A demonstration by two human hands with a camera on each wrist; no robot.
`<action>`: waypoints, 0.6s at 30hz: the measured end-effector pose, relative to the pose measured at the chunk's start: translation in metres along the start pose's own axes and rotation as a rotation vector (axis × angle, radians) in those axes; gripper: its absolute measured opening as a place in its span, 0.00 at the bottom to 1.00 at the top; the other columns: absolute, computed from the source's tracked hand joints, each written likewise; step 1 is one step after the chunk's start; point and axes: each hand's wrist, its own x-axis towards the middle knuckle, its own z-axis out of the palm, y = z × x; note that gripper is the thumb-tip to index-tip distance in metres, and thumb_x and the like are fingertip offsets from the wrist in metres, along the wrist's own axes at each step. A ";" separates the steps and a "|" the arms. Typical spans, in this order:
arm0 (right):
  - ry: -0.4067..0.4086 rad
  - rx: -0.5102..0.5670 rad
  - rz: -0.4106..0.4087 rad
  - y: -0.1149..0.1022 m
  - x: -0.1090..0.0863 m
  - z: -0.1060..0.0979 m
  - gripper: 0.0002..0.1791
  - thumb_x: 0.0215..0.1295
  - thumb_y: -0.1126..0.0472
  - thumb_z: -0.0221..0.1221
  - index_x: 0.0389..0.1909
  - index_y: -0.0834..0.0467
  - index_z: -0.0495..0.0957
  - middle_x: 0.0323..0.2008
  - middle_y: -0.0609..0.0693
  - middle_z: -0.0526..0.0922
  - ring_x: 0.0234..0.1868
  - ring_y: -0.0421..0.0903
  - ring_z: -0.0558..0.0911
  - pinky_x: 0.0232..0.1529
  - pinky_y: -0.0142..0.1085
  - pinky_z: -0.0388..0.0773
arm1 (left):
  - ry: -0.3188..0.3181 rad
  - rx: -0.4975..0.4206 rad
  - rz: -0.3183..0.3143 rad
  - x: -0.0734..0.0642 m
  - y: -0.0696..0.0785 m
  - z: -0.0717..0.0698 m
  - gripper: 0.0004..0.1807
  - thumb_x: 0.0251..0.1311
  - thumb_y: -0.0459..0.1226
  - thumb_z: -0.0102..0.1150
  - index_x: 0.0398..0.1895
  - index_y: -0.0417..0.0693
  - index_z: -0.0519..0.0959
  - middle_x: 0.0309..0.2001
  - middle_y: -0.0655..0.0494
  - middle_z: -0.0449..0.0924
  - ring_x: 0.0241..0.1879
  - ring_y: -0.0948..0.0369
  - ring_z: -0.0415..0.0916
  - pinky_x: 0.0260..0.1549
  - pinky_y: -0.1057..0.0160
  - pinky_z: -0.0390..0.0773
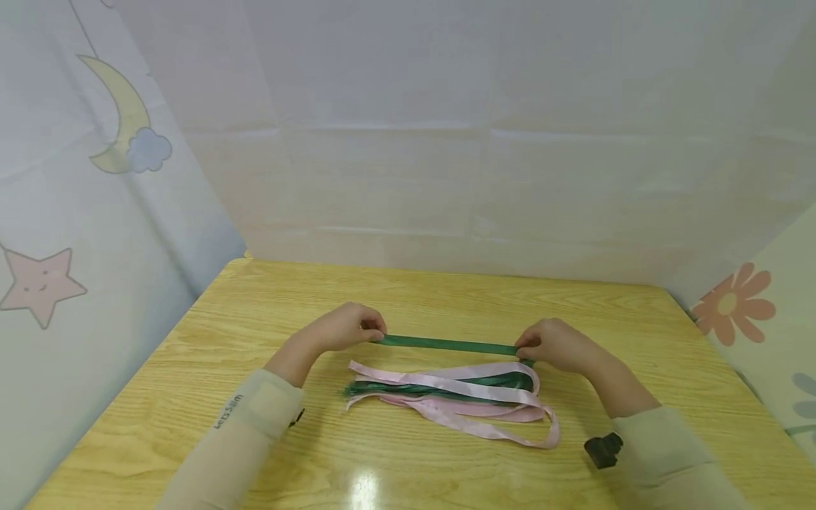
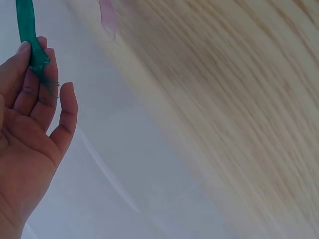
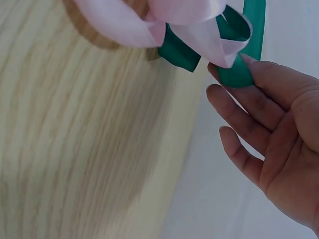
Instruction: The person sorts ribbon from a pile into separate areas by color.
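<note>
A green ribbon (image 1: 449,345) stretches straight between the two hands, above a pile of ribbons in the head view. My left hand (image 1: 349,327) pinches one end between thumb and fingers; in the left wrist view that green ribbon end (image 2: 39,62) looks frayed and bunched. On the other side my right hand (image 1: 556,344) pinches the ribbon, which folds at the fingertips in the right wrist view (image 3: 237,74). Nearer to me lie looped pink ribbons (image 1: 472,427) with more green ribbon (image 1: 408,389) among them, frayed at its left end.
The ribbons lie on a light wooden table (image 1: 268,297). A pale cloth backdrop (image 1: 408,184) rises behind its far edge, with printed side cloths at left and right. Each sleeve has a dark clip, such as the black clip (image 1: 603,450) at the right wrist.
</note>
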 end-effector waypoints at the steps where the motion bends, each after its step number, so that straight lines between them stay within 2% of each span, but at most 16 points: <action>1: 0.000 -0.013 0.004 0.000 -0.001 -0.001 0.08 0.62 0.61 0.59 0.37 0.61 0.83 0.34 0.49 0.83 0.36 0.44 0.80 0.37 0.42 0.77 | 0.002 -0.004 -0.005 -0.001 -0.001 -0.001 0.04 0.63 0.38 0.56 0.37 0.50 0.80 0.35 0.62 0.78 0.34 0.65 0.74 0.35 0.63 0.75; 7: -0.009 -0.055 0.014 0.004 -0.006 -0.007 0.07 0.60 0.63 0.60 0.35 0.63 0.83 0.34 0.51 0.83 0.35 0.46 0.79 0.35 0.42 0.77 | 0.014 -0.019 -0.028 -0.004 -0.009 -0.006 0.05 0.63 0.38 0.56 0.37 0.50 0.80 0.34 0.62 0.79 0.35 0.64 0.75 0.36 0.62 0.75; 18: -0.064 -0.031 0.080 0.010 -0.014 -0.011 0.05 0.58 0.67 0.59 0.32 0.62 0.83 0.27 0.47 0.80 0.28 0.43 0.75 0.30 0.38 0.75 | 0.031 -0.002 -0.076 -0.013 -0.025 -0.014 0.04 0.62 0.36 0.56 0.36 0.48 0.81 0.34 0.61 0.79 0.34 0.63 0.74 0.36 0.62 0.75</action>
